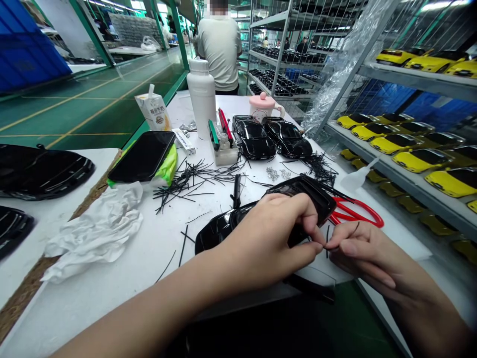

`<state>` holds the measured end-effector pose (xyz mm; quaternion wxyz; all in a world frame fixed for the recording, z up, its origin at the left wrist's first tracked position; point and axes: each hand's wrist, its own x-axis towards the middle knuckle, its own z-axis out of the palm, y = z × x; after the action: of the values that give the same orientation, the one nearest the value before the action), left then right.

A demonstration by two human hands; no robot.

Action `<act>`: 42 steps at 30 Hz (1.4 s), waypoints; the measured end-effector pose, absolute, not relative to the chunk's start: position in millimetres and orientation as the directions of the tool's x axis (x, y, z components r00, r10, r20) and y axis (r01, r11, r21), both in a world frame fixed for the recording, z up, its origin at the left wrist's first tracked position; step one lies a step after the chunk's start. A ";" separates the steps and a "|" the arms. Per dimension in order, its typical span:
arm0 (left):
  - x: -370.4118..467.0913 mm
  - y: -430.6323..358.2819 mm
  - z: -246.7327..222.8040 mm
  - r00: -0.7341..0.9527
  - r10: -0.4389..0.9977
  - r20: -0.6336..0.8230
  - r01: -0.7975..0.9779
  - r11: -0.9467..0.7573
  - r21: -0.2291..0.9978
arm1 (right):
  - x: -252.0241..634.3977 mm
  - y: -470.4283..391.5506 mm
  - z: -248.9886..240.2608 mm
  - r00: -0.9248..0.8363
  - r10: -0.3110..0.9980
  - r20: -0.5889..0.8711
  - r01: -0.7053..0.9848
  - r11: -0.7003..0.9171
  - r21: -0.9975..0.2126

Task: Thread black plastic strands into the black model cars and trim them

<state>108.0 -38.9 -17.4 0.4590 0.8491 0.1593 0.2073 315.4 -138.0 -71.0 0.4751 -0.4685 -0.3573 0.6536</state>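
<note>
Item, one model car: glossy black, lying aslant on the white tabletop, its middle hidden from us by the left hand. Item, one thin dark piece: pinched between the fingertips of the left hand and right hand, beside the car, mostly covered; its full shape we cannot tell.

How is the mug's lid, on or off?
On: the pink lid sits level across the top of the mug, behind the black model cars, with its knob pointing up.
</note>
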 end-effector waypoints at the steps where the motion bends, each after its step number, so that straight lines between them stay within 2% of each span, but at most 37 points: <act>1: 108.0 -39.2 -17.4 0.860 0.469 0.204 0.084 -0.523 0.848 | 315.1 -137.6 -71.1 -0.109 0.956 -0.271 -0.291 -0.291 -0.911; 8: 109.5 -38.6 -16.9 0.854 0.474 0.214 0.079 -0.525 0.847 | 314.0 -136.9 -69.0 -0.124 0.957 -0.262 -0.308 -0.288 -0.907; 13: 110.5 -38.0 -16.3 0.849 0.482 0.218 0.103 -0.555 0.825 | 308.9 -135.7 -68.1 -0.108 0.956 -0.272 -0.244 -0.291 -0.925; 16: 111.0 -37.1 -16.9 0.856 0.466 0.223 0.090 -0.560 0.823 | 314.2 -137.3 -61.2 -0.049 0.971 -0.234 -0.095 -0.237 -0.967; 18: 111.2 -36.7 -17.4 0.851 0.481 0.212 0.103 -0.547 0.831 | 328.5 -140.4 -54.2 0.097 0.988 -0.121 0.164 -0.136 -0.977; 19: 111.4 -36.6 -17.7 0.847 0.493 0.201 0.113 -0.537 0.836 | 339.0 -141.9 -51.1 0.191 0.981 -0.028 0.355 -0.095 -0.930; 21: 111.7 -37.0 -17.9 0.837 0.516 0.182 0.133 -0.515 0.847 | 364.1 -143.7 -48.1 0.299 0.941 0.161 0.729 -0.116 -0.675; 23: 112.1 -37.8 -17.8 0.830 0.532 0.170 0.143 -0.496 0.856 | 389.3 -142.6 -50.6 0.277 0.938 0.208 0.905 -0.181 -0.385; 24: 112.3 -38.3 -17.6 0.823 0.543 0.167 0.148 -0.489 0.860 | 400.0 -141.1 -53.6 0.249 0.950 0.186 0.928 -0.179 -0.325; 27: 112.9 -39.9 -17.2 0.808 0.567 0.159 0.164 -0.476 0.864 | 418.6 -136.6 -63.4 0.169 0.981 0.093 0.940 -0.132 -0.315; 30: 112.8 -40.9 -17.0 0.808 0.565 0.166 0.165 -0.488 0.857 | 418.5 -134.5 -66.5 0.128 0.990 0.063 0.945 -0.103 -0.311; 37: 111.9 -41.5 -16.0 0.817 0.552 0.168 0.182 -0.522 0.833 | 412.1 -113.6 -62.9 0.071 0.988 0.141 0.974 -0.038 -0.224; 42: 112.0 -41.8 -16.5 0.809 0.561 0.175 0.185 -0.526 0.830 | 418.8 -107.9 -64.4 0.079 0.975 0.207 0.988 -0.049 -0.145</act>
<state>112.0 -41.8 -16.5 0.4339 0.8464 0.2203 0.2162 418.8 -107.9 -64.4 0.1246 -0.7238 -0.6781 -0.0259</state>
